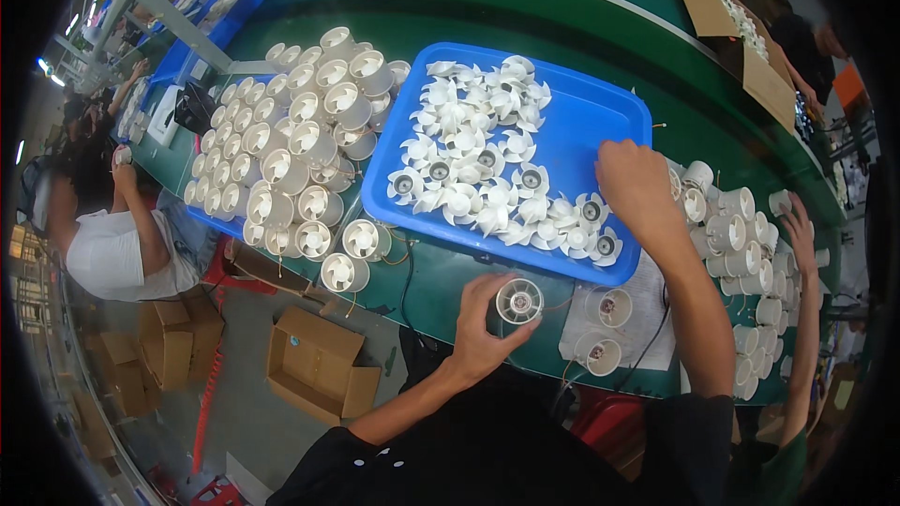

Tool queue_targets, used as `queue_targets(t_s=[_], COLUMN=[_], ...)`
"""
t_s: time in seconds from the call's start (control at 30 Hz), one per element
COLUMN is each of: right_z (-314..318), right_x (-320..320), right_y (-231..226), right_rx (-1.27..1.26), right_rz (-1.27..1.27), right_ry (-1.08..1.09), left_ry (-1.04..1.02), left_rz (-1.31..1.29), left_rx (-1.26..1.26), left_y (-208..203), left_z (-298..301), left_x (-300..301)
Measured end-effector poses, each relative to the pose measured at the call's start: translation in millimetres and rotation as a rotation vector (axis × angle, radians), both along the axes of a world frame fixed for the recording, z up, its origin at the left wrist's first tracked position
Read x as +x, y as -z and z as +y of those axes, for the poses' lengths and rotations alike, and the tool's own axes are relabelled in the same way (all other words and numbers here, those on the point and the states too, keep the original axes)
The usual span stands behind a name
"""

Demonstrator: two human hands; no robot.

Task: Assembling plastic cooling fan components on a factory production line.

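Left hand [476, 326] grips white fan housing [519, 301], round face up, near side of blue tray [579, 122]. White impellers [466, 140] inside, left and near of right hand [636, 186], the closer hand; fingers curled, grip unclear.

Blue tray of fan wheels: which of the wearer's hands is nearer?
Right: the right hand is over the blue tray at its right edge; the left hand holds a white cup outside its near edge.

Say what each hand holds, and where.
Left hand: a white cup, gripped by its outer side. Right hand: cannot tell; its underside is hidden.
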State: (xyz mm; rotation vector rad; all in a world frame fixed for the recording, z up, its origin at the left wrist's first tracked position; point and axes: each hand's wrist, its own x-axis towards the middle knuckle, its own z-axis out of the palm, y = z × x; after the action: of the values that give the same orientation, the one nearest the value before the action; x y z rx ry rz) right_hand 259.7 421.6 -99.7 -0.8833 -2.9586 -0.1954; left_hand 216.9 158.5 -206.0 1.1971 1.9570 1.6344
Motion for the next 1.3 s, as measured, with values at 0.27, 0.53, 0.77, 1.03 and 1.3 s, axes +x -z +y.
queue_targets(t_s=[0.27,0.53,0.77,1.03,1.3], right_z=[24.0,54.4,55.2,5.1,-55.8], right_x=[-50.0,-69.5,-57.0,-4.3,47.6], right_y=[-9.5,5.9,10.1,-15.9,-11.2], right_rx=[-0.505,-0.771,-0.770,-0.244,0.245], right_rz=[0.488,0.366,0.453,0.536,0.465], right_ry=[-0.227,-0.158,-0.200,-0.467,-0.982], left_ry=[0.046,0.031,0.034,0.077,0.028], left_rz=[0.011,0.019,0.004,-0.049,-0.015], left_rx=[-0.005,-0.016,-0.014,-0.020,0.060], left_y=[-5.0,-7.9,-10.2,-3.3,-3.3], left_z=[0.1,2.1,-0.3,-2.5,-6.0], left_x=[0.8,-0.6,-2.0,0.0,-7.2])
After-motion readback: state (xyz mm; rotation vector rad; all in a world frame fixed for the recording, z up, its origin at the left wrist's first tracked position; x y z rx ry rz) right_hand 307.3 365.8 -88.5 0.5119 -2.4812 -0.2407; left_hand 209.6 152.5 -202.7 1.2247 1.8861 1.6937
